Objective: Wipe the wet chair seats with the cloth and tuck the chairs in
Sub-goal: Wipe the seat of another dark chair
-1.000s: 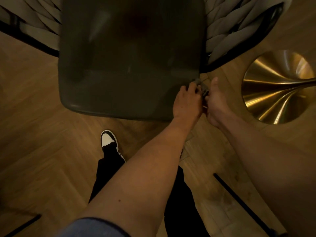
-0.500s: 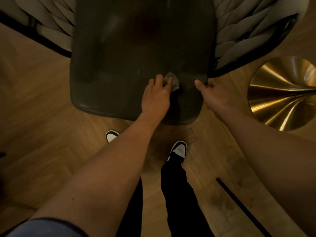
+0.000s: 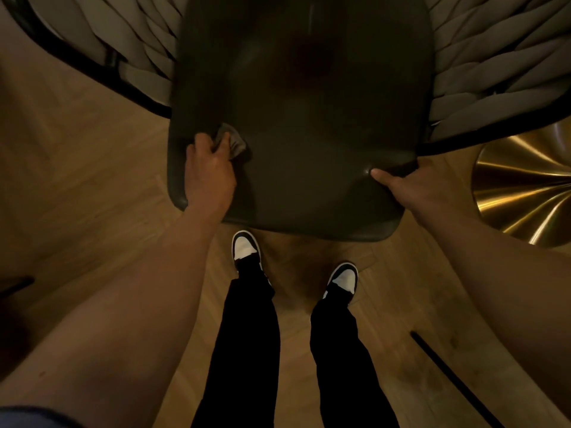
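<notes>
Cloth under left hand on seat; right hand gripping edge.

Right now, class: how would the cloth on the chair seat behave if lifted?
The cloth looks bunched under the left hand, so it is probably floppy and light. On the smooth chair seat it would likely slide easily.

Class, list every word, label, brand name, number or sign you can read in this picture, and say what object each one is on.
None: no readable text shows anywhere in the head view.
The dark chair seat, the cloth held by the left hand, the black-and-white shoes and the gold table base bear no lettering that can be made out.
</notes>
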Demonstrator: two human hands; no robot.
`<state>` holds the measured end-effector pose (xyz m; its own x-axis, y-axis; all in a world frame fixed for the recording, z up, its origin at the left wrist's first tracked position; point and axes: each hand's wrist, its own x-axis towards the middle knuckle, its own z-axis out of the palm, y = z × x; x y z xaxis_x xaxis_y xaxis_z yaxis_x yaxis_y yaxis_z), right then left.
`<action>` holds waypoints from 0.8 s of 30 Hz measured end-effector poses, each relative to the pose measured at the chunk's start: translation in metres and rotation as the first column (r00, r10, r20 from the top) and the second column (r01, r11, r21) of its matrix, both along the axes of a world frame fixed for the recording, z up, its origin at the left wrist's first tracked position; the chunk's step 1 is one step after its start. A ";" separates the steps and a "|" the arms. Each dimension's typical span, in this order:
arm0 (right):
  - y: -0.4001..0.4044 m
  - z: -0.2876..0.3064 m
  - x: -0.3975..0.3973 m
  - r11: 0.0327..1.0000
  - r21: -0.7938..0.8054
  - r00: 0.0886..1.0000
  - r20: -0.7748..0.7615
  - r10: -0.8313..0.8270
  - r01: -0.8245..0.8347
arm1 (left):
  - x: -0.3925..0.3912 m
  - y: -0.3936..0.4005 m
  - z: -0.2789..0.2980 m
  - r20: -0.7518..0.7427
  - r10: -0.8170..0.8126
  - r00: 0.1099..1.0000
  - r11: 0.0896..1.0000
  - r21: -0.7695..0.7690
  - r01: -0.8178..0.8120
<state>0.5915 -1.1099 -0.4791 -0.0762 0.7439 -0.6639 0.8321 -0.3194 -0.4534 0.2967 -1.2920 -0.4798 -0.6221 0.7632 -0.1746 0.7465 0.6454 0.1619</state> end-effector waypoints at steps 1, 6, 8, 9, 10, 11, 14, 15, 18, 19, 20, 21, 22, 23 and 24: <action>0.000 0.000 0.000 1.000 0.015 1.000 0.004 -0.005 0.005 | -0.009 -0.005 -0.001 0.000 0.020 1.000 1.000 -0.003 -0.020; -0.003 -0.003 -0.002 0.998 0.030 0.998 0.031 -0.056 0.055 | -0.056 -0.028 0.001 0.073 0.098 0.992 0.995 0.002 -0.099; -0.003 -0.003 -0.004 0.997 0.033 0.996 0.059 -0.073 0.071 | -0.074 -0.036 0.002 0.095 0.180 0.979 0.984 -0.023 -0.178; -0.004 -0.002 -0.006 0.997 0.036 0.994 0.081 -0.076 0.073 | -0.082 -0.040 0.003 0.100 0.230 0.968 0.973 -0.029 -0.228; -0.004 -0.003 -0.006 0.996 0.037 0.992 0.101 -0.079 0.076 | -0.090 -0.044 0.005 0.104 0.279 0.955 0.960 -0.025 -0.278; -0.005 -0.003 -0.008 0.996 0.035 0.989 0.118 -0.085 0.082 | -0.097 -0.048 0.006 0.106 0.318 0.942 0.948 -0.014 -0.318; -0.006 0.000 -0.011 0.996 0.044 0.987 0.141 -0.082 0.076 | -0.109 -0.047 0.009 0.143 0.312 0.939 0.948 0.019 -0.318; -0.007 0.002 -0.012 0.996 0.044 0.985 0.152 -0.081 0.075 | -0.109 -0.042 0.008 0.159 0.293 0.943 0.953 0.025 -0.301; -0.009 0.009 -0.014 0.996 0.035 0.981 0.174 -0.089 0.084 | -0.100 -0.020 0.003 0.218 0.229 0.949 0.970 0.034 -0.241; -0.009 0.010 -0.015 0.995 0.025 0.983 0.159 -0.096 0.094 | -0.096 -0.013 0.002 0.230 0.211 0.950 0.974 0.030 -0.224; -0.010 0.011 -0.014 0.994 0.017 0.986 0.127 -0.109 0.108 | -0.090 -0.008 0.001 0.227 0.192 0.955 0.978 0.031 -0.204; -0.010 0.012 -0.014 0.992 0.002 0.988 0.098 -0.122 0.122 | -0.082 -0.003 0.000 0.208 0.170 0.963 0.983 0.034 -0.181; -0.009 0.012 -0.012 0.992 -0.014 0.989 0.074 -0.127 0.128 | -0.073 0.002 -0.001 0.187 0.133 0.973 0.989 0.046 -0.143; -0.007 0.008 -0.007 0.990 -0.034 0.989 0.059 -0.134 0.136 | -0.062 0.007 0.000 0.174 0.094 0.980 0.993 0.056 -0.105; -0.004 0.002 0.000 0.988 -0.053 0.989 0.034 -0.145 0.147 | -0.049 0.013 0.000 0.169 0.066 0.983 0.995 0.060 -0.077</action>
<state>0.5919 -1.1140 -0.4769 0.0512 0.7078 -0.7046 0.7875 -0.4625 -0.4073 0.2473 -1.2795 -0.4795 -0.6422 0.7310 -0.2307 0.6577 0.6801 0.3239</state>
